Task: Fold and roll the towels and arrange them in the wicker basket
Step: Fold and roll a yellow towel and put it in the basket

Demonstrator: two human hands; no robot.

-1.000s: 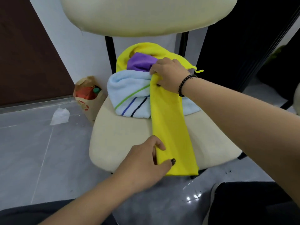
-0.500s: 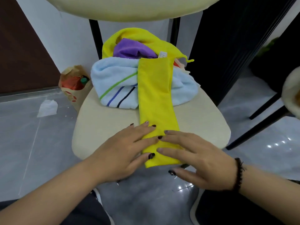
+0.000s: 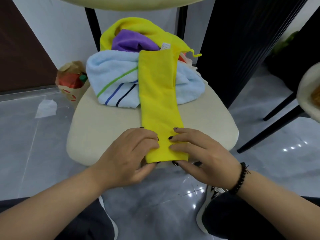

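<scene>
A yellow towel (image 3: 159,101), folded into a long narrow strip, lies on the cream chair seat (image 3: 103,125) and runs up over a heap of towels. My left hand (image 3: 128,156) and my right hand (image 3: 199,156) both grip its near end at the seat's front edge, fingers on top and thumbs under it. That near end is curled up a little. The heap holds a light blue striped towel (image 3: 114,78), a purple towel (image 3: 131,42) and another yellow towel (image 3: 138,25). No wicker basket is in view.
A brown paper bag (image 3: 71,78) with red contents stands on the grey tiled floor left of the chair. A crumpled white tissue (image 3: 45,108) lies near it. A second chair (image 3: 308,94) stands at the right edge. A dark panel stands behind right.
My right hand came down from the strip's far end to its near end. Both hands went from lying flat on the towel to gripping and curling its near edge.
</scene>
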